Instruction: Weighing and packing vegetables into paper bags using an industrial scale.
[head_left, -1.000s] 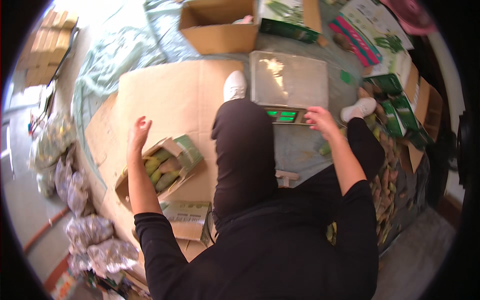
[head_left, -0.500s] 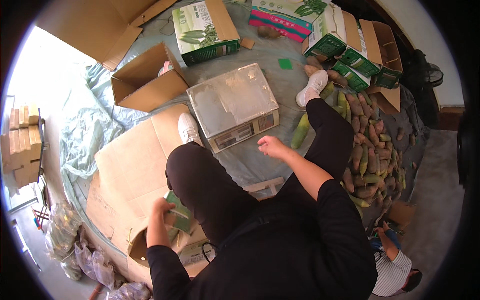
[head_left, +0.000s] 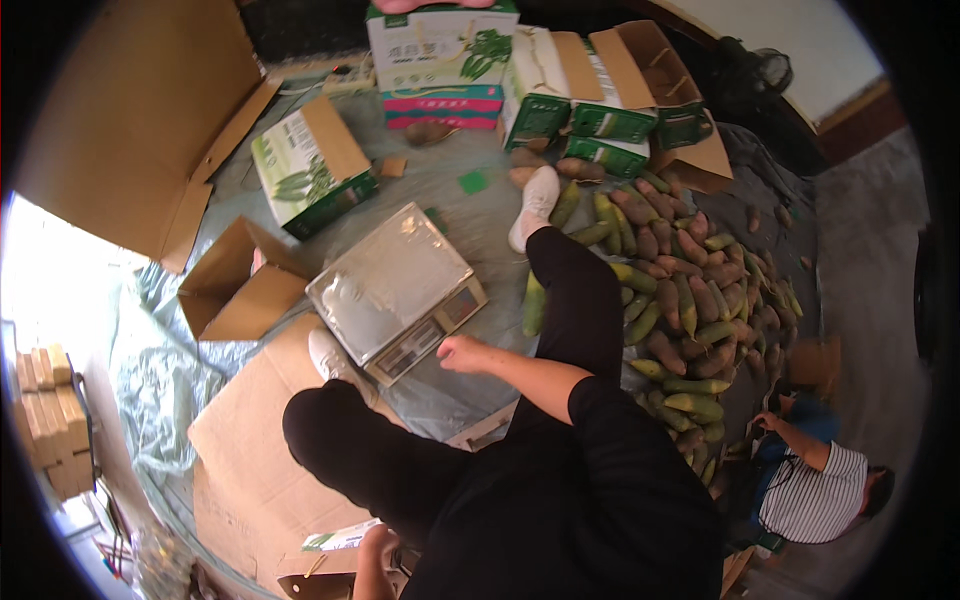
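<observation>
My right hand (head_left: pixel 466 354) hovers beside the front edge of a weighing scale (head_left: pixel 395 285), its fingers curled in, with nothing visible in them. The scale has a flat metal top and a panel with displays and keys; nothing rests on its plate. My left hand (head_left: pixel 377 546) is low beside my left leg, at an open cardboard box (head_left: pixel 318 570). A white and green printed piece (head_left: pixel 343 536) shows next to it. The left fingers are mostly hidden, so their grip is unclear.
Many long green and reddish radishes (head_left: pixel 690 300) lie heaped at the right. Printed cartons (head_left: pixel 445 50) stand at the back, with another carton (head_left: pixel 305 170) and an open brown box (head_left: pixel 240 280) at left. A co-worker (head_left: pixel 815 490) sits at the lower right.
The view has turned toward the right. My left hand has moved down and back, and the green piece seen by it earlier no longer shows there. My right hand stays near the scale.
</observation>
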